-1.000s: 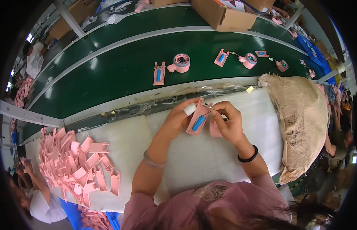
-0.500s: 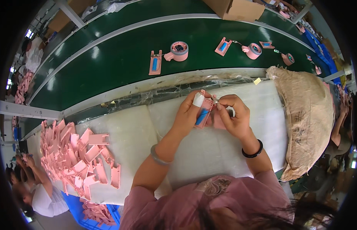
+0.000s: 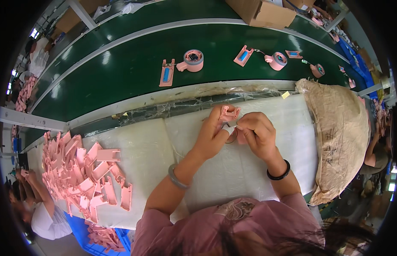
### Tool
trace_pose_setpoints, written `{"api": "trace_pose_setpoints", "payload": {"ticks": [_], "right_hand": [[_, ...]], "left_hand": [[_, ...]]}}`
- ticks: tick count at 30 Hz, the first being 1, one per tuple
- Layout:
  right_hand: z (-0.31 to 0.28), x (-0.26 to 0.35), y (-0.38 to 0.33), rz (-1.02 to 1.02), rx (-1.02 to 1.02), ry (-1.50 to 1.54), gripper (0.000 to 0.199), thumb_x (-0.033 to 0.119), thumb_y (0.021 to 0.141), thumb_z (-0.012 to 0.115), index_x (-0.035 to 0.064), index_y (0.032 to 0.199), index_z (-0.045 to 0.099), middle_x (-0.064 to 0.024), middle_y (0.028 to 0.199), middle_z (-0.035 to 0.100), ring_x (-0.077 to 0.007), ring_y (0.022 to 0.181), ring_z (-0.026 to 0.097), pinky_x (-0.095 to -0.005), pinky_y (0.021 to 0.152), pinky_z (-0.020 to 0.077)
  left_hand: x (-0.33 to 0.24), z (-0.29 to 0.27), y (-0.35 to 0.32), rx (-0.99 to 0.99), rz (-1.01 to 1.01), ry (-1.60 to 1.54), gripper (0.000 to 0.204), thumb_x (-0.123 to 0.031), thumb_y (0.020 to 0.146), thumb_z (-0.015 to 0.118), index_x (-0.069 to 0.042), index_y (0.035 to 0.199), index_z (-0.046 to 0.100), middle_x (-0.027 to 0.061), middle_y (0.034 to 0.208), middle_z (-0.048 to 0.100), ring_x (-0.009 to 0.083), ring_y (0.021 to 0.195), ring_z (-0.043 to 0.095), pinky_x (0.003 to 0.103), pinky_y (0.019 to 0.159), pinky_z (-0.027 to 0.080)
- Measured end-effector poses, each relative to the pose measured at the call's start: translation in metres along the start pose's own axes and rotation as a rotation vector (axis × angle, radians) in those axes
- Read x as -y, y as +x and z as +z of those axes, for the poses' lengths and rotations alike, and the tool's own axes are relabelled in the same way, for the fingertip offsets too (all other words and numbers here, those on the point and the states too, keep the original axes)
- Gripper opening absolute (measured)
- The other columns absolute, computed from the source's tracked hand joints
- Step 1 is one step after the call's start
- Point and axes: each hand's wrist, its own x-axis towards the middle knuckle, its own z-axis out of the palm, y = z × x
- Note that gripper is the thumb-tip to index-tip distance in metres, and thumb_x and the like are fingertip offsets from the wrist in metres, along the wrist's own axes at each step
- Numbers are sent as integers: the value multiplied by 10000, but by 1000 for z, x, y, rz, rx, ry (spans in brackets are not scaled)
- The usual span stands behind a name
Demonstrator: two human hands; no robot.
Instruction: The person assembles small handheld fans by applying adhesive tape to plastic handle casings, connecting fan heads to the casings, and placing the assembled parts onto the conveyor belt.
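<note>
My left hand [image 3: 212, 134] holds a pink plastic handle shell [image 3: 230, 113], its notched end pointing up and away from me. A white wrapping covers the thumb. Close beside it, my right hand [image 3: 259, 130] is pinched at the thumb, where a dark thin wire [image 3: 233, 140] loops down between the hands. What the right fingertips grip is too small to make out, perhaps a wire end. Behind the right fingers shows part of another pink piece [image 3: 242, 138], mostly hidden. Both hands are just above the pale sheet-covered table [image 3: 207, 175].
A heap of pink shells [image 3: 83, 170] lies at the left, above a blue crate [image 3: 85, 239] of similar pieces. On the green conveyor [image 3: 121, 64] sit shells with blue cylinders [image 3: 166, 75] wired to round pink housings [image 3: 193, 60]. A brown sack [image 3: 341, 141] stands right; a cardboard box [image 3: 271, 13] is beyond.
The shell in my left hand has turned, so the blue cylinder inside no longer shows. My right fingers have moved down and slightly left. The conveyor pieces sit slightly further left.
</note>
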Motion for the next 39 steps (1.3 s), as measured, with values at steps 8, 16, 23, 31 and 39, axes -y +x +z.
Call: {"api": "trace_pose_setpoints", "payload": {"ticks": [8, 16, 23, 31, 39], "right_hand": [[1, -3, -4, -17, -14, -12, 251, -38, 658, 656, 79, 880, 635, -60, 865, 607, -237, 748, 580, -328, 641, 462], [2, -3, -3, -41, -29, -11, 268, -50, 638, 655, 82, 871, 646, -48, 862, 604, -220, 728, 572, -317, 630, 458], [2, -4, -3, -55, -33, -15, 279, -57, 633, 664, 85, 873, 646, -42, 857, 602, -214, 716, 564, -310, 617, 451], [3, -2, -1, -37, -42, -19, 251, -51, 654, 672, 81, 865, 645, -46, 846, 603, -219, 709, 566, -314, 616, 452], [2, 1, -1, 23, -47, -11, 198, -18, 685, 701, 79, 847, 642, -50, 816, 611, -225, 707, 571, -316, 620, 452]], "left_hand": [[-3, 5, 0, 16, 109, 51, 475, 30, 725, 331, 5, 1185, 447, 60, 1051, 516, 78, 864, 491, 218, 698, 439], [0, 5, 0, 29, 112, 55, 469, 53, 726, 349, 11, 1178, 461, 60, 1060, 522, 78, 866, 496, 222, 712, 434], [3, 4, -1, 29, 129, 61, 485, 63, 714, 359, 25, 1186, 462, 73, 1093, 518, 109, 960, 498, 240, 812, 420], [4, 3, -1, 31, 152, 100, 490, 59, 705, 365, 28, 1181, 476, 81, 1096, 525, 121, 962, 510, 247, 824, 419], [-2, 8, -4, 32, 223, 39, 348, -12, 848, 450, 6, 1194, 475, 125, 1132, 567, 161, 1032, 548, 284, 860, 443]]}}
